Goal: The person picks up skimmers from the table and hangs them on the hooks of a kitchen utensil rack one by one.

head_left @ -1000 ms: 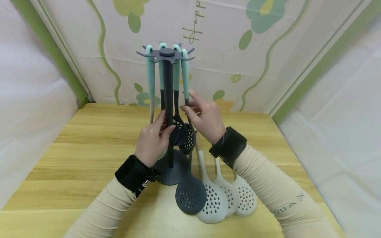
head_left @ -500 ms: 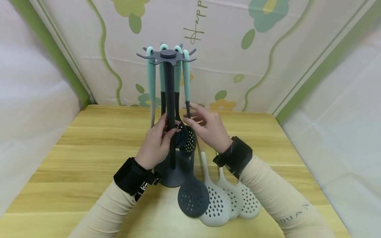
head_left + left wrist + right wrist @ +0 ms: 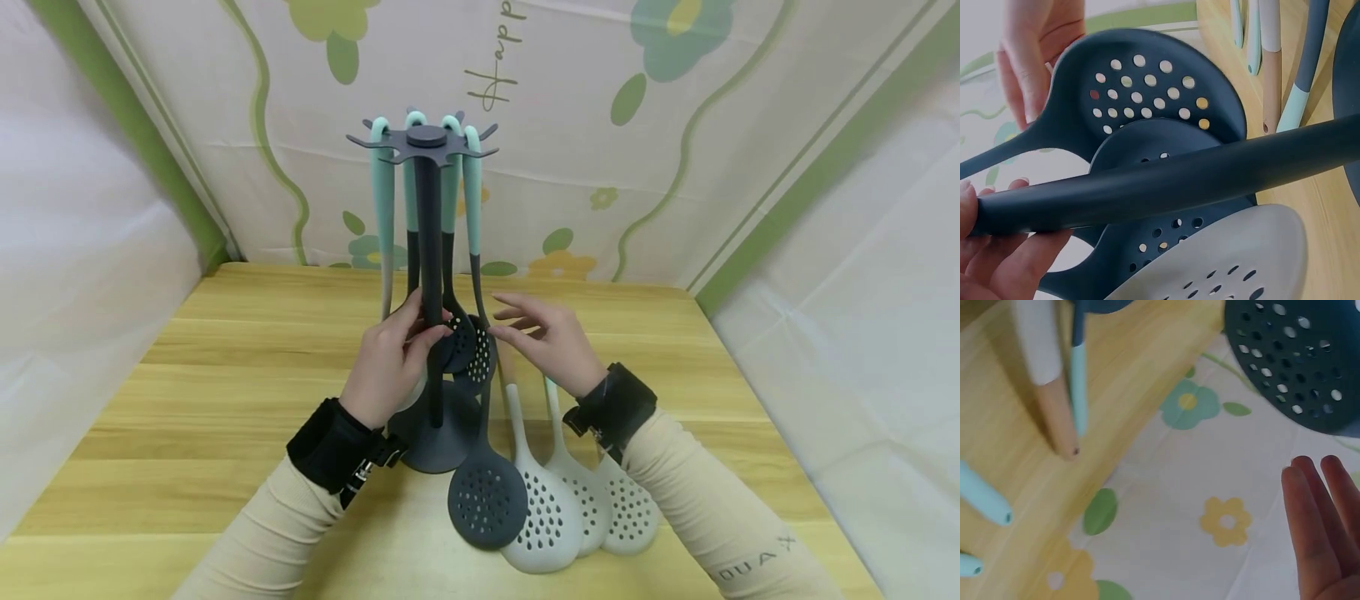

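Around the slim dark post [image 3: 428,217] of the utensil stand [image 3: 453,442], the left hand [image 3: 386,358] curls its fingers and thumb, seemingly steadying it upright on the tabletop [image 3: 187,400]; across from it, well clear of that grip, the right hand [image 3: 551,337] pinches nothing, fingers loosely stretched just beside the neck of a hanging dark skimmer [image 3: 1154,92]; whether the thumb brushes it, I can't tell; up top, four mint-handled utensils [image 3: 385,200] hang by their hooked ends, that skimmer on the right; down front, a second dark skimmer [image 3: 487,504] lies overlapping a pale skimmer with a tan handle [image 3: 543,525], two more pale skimmers [image 3: 630,542] beyond; loading the stand looks like the step in hand, this skimmer apparently settling on its arm; next, I'd judge, calls for the right hand to leave it without setting it swinging, then take one off the tabletop by its handle, left grip firm throughout.
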Action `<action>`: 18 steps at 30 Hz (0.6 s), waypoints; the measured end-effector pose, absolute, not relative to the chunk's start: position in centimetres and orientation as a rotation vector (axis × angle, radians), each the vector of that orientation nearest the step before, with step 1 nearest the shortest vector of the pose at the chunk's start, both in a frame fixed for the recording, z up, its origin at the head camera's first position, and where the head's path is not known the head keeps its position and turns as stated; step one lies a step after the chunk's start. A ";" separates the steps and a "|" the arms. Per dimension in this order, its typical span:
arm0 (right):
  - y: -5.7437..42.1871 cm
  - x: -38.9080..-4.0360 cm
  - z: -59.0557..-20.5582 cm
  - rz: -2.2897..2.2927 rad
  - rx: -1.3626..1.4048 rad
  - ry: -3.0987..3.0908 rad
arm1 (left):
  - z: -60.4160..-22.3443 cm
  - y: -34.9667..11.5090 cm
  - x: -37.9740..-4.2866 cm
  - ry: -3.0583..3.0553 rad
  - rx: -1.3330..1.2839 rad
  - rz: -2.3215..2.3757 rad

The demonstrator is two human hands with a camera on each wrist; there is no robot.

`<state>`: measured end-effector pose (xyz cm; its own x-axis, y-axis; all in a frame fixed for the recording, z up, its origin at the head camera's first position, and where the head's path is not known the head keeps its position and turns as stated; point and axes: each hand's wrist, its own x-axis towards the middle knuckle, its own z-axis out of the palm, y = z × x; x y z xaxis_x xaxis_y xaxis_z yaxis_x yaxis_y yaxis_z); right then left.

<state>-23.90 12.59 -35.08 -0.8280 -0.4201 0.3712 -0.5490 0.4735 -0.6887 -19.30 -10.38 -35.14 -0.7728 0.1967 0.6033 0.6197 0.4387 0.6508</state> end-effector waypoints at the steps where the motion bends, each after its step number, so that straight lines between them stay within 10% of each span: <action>1: 12.8 -24.0 -35.3 1.272 0.842 -2.574 | -35.1 -10.4 -19.3 -2.250 -0.689 -1.286; 18: 17.1 -25.3 -38.3 1.030 0.574 -2.828 | -35.5 -10.5 -19.5 -2.226 -0.702 -1.299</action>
